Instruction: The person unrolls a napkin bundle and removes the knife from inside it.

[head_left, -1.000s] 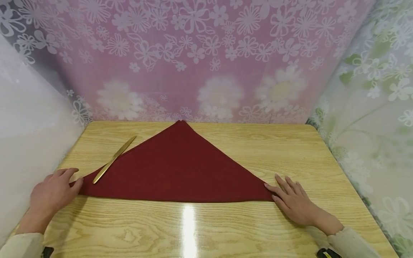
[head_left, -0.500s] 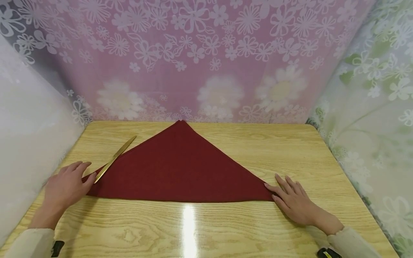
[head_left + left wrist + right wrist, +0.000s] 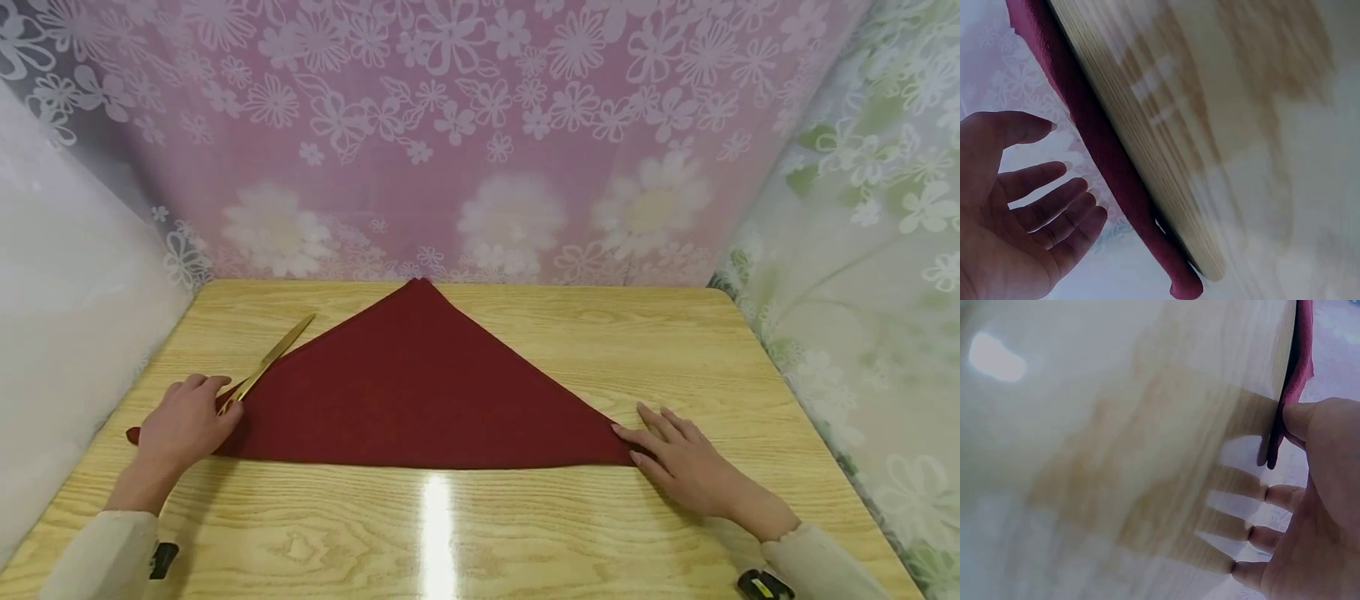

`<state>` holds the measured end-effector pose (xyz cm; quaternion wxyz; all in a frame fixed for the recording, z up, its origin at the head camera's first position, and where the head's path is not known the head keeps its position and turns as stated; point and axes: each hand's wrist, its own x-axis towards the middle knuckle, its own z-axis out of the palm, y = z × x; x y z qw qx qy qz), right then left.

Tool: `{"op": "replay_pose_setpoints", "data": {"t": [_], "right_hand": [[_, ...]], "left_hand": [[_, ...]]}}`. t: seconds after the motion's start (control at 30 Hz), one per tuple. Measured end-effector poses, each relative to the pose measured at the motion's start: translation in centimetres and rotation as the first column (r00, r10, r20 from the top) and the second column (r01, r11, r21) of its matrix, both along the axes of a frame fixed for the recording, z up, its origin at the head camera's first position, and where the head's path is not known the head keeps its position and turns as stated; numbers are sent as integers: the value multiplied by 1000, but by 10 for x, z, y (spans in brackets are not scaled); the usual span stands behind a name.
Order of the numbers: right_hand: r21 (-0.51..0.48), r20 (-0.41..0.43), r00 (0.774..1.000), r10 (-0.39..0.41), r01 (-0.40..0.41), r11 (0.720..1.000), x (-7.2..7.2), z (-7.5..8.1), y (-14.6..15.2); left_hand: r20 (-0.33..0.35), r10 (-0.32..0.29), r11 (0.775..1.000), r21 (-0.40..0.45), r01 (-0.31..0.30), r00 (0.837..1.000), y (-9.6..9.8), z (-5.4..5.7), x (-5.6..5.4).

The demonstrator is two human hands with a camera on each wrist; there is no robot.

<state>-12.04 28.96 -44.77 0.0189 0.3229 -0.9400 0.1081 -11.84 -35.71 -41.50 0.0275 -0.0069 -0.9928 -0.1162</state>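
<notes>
A dark red cloth napkin, folded into a triangle, lies on the wooden table with its peak at the far edge. A gold table knife rests slantwise across the napkin's left slope, its handle end partly behind my left thumb. My left hand hovers over the napkin's left end. In the left wrist view that hand has loosely bent fingers, apart from the napkin's edge. My right hand rests at the right corner, thumb and forefinger on the cloth. Its other fingertips touch the table in the right wrist view.
The wooden table has a bright light reflection near its front. A pink flowered curtain hangs behind it. Pale sheets flank it, a white one at left and a green-flowered one at right.
My left hand has moved right and slightly away from me, from the napkin's left tip toward the knife's handle, uncovering that tip. My right hand, the napkin and the knife stay in place.
</notes>
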Motion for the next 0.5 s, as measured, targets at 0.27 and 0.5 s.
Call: {"op": "replay_pose_setpoints", "data": {"t": [0.27, 0.5], "right_hand": [[4, 45, 999, -11, 10, 1000, -1, 7, -2], [24, 61, 998, -27, 26, 999, -1, 10, -4]], "left_hand": [[-3, 3, 1000, 15, -3, 1000, 4, -1, -7], [65, 32, 999, 20, -34, 997, 5, -2, -14]]}}
